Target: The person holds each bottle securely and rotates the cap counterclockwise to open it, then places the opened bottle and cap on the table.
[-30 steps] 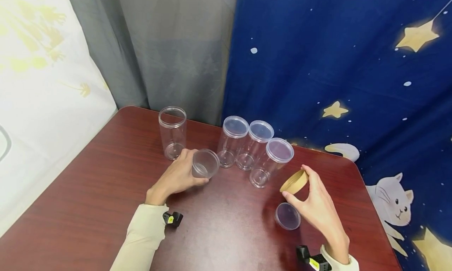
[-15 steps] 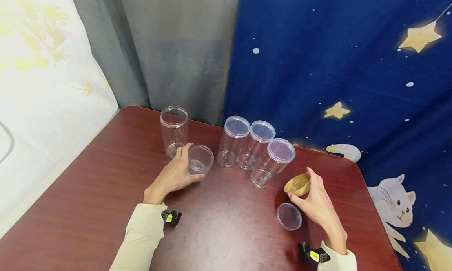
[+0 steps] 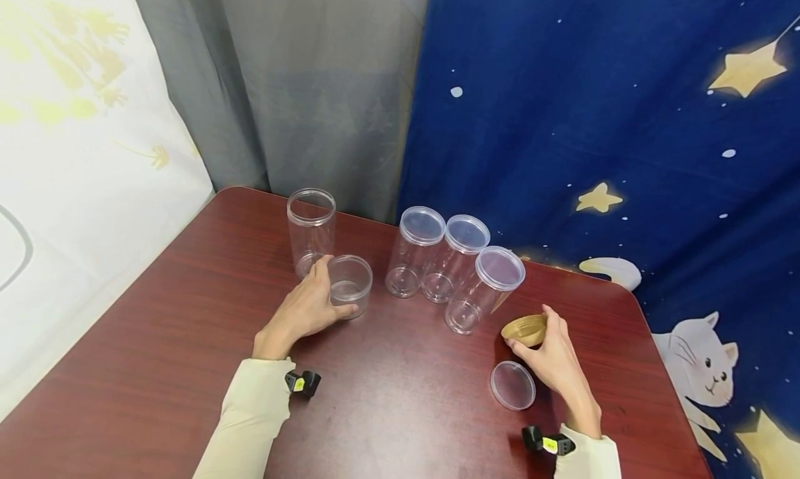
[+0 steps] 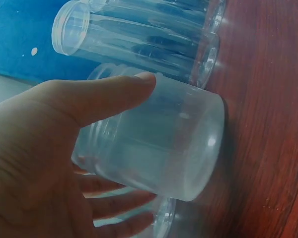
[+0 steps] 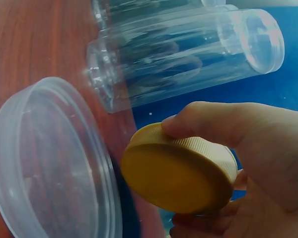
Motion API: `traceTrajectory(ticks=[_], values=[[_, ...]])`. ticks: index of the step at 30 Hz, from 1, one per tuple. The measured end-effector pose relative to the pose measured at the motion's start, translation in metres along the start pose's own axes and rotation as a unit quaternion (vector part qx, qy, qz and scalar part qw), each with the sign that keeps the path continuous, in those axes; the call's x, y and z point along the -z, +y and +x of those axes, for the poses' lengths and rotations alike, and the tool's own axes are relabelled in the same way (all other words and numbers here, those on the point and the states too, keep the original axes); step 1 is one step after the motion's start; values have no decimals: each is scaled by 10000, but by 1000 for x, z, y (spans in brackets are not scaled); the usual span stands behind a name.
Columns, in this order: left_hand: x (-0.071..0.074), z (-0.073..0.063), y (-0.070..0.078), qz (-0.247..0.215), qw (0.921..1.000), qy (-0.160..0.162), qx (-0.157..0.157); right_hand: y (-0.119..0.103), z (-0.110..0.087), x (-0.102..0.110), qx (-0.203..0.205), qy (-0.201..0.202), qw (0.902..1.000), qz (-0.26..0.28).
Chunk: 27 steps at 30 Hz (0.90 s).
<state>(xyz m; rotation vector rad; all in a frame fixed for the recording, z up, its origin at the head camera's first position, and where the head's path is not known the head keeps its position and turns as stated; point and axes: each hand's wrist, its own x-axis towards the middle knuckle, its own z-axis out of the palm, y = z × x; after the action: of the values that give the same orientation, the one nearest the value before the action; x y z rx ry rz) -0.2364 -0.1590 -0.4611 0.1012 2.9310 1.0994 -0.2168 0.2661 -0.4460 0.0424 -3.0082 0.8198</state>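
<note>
My left hand (image 3: 304, 307) grips a short clear plastic jar (image 3: 351, 284), thumb on one side and fingers on the other. The jar has no lid on it, and in the left wrist view its base (image 4: 207, 147) is right at the tabletop. At the right, my right hand (image 3: 558, 354) pinches a gold screw lid (image 3: 523, 330) by its ribbed edge, hollow side up. The lid's smooth gold top (image 5: 171, 176) faces the right wrist camera. Just in front of that hand, a clear plastic lid (image 3: 512, 386) lies on the table.
Behind my left hand stands a tall clear jar without a lid (image 3: 310, 236). Three tall lidded jars, one of them a front right jar (image 3: 475, 295), stand close together between my hands. The reddish-brown table (image 3: 375, 409) backs onto grey and blue curtains (image 3: 531, 118).
The short jar has gone from tilted to upright, moving slightly left and down with my left hand. My right hand has lowered the gold lid and turned its hollow side upward.
</note>
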Motion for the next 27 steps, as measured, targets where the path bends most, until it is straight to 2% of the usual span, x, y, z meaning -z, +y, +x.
traceTrajectory(ticks=[6, 11, 19, 27], values=[[1, -1, 0, 7, 9999, -66, 114, 6, 3, -4, -28, -34, 10000, 11], [3, -2, 1, 22, 9998, -122, 177, 9, 4, -5, -82, -238, 9996, -87], [6, -2, 1, 35, 9997, -68, 225, 11, 6, -7, -483, -677, 9963, -220], [5, -1, 1, 22, 9993, -41, 366, 16, 8, -12, -603, -747, 9953, -125]])
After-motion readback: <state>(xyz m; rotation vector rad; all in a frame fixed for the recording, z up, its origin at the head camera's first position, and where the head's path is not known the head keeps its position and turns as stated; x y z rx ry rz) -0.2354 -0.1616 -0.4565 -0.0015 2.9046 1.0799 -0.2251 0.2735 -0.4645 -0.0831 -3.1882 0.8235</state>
